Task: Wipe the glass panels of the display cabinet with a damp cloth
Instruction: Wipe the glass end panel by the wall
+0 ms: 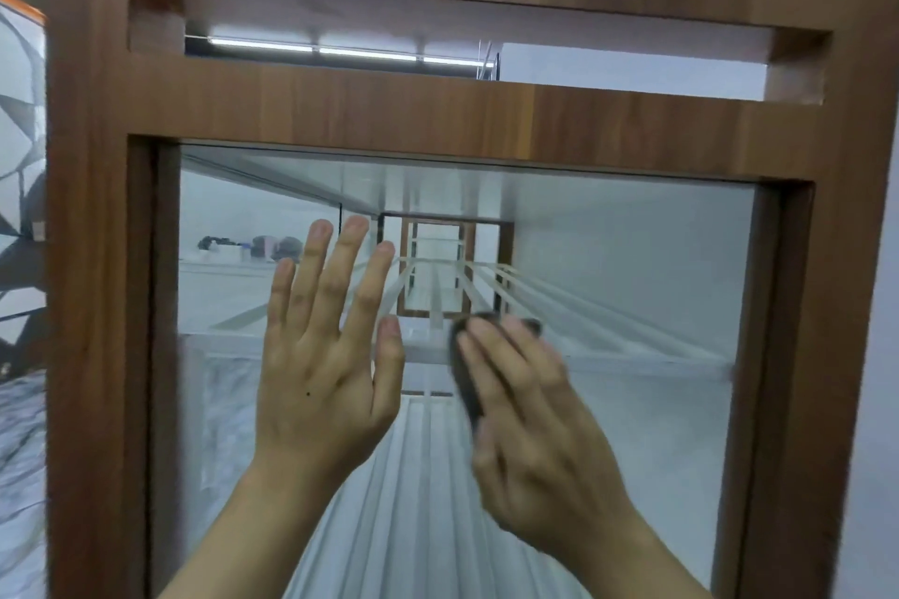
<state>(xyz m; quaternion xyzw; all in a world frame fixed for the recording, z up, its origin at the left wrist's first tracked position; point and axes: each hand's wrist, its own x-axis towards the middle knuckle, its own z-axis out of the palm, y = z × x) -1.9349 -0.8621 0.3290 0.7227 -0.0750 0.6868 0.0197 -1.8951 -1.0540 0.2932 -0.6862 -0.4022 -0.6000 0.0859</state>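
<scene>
A glass panel point(632, 268) fills the brown wooden frame of the display cabinet point(340, 112) in front of me. My left hand point(326, 355) lies flat on the glass left of centre, fingers spread and straight. My right hand point(540, 433) presses a dark cloth point(464, 375) against the glass near the middle, fingers laid over it. Only the cloth's left edge and top show past the fingers; the hand is blurred.
Above the panel, the frame has an open slot point(486, 44) showing a strip light. Reflections of white shelving and rails show in the glass. A patterned wall point(19, 161) stands at the left, a plain pale wall point(880, 355) at the right.
</scene>
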